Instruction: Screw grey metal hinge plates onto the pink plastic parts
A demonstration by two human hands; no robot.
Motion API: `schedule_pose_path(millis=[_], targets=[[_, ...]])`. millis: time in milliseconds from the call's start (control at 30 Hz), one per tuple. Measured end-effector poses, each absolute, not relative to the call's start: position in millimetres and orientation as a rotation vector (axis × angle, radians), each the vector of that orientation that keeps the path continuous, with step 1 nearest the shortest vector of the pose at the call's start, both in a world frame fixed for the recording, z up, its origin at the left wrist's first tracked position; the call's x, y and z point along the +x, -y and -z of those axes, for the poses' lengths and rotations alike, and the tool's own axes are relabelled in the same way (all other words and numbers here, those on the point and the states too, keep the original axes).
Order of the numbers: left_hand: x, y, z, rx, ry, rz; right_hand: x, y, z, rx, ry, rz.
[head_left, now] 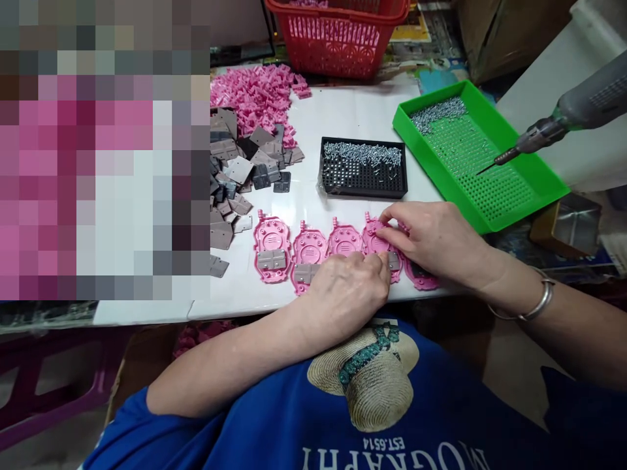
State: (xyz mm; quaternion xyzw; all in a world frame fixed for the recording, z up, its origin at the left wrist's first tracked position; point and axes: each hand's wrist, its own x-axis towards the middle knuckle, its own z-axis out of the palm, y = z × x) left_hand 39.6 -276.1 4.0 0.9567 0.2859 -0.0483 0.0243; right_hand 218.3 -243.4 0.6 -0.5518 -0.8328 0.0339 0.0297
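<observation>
Several pink plastic shells lie in a row along the table's front edge, with molded posts inside. Small grey cover plates sit across the lower part of some of them. My left hand is closed over the middle of the row, its fingertips pressed on a grey plate in the fourth shell; the hand hides parts of the neighbouring shells. On that same shell, my right hand grips the upper part between thumb and fingers. Under my right hand, the last shell is partly hidden.
Loose grey plates and a heap of pink parts lie left. Behind the row stands a black screw tray; a green tray with screws is right. A power screwdriver hangs above it. A red basket stands behind.
</observation>
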Motion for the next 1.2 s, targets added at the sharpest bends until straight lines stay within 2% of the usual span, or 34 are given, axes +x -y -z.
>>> schedule_pose_path(millis=[400, 733, 1200], targets=[[35.3, 275.3, 0.0, 2.981, -0.820, -0.044, 218.2, 242.2, -3.6, -1.776, 2.550, -0.176], [33.8, 274.5, -4.9, 2.958, -0.781, 0.070, 213.4, 239.6, -5.3, -1.761, 2.587, -0.124], [34.0, 276.1, 0.9, 3.008, -0.820, -0.054, 210.5, 239.8, -7.1, -1.791, 2.542, -0.234]])
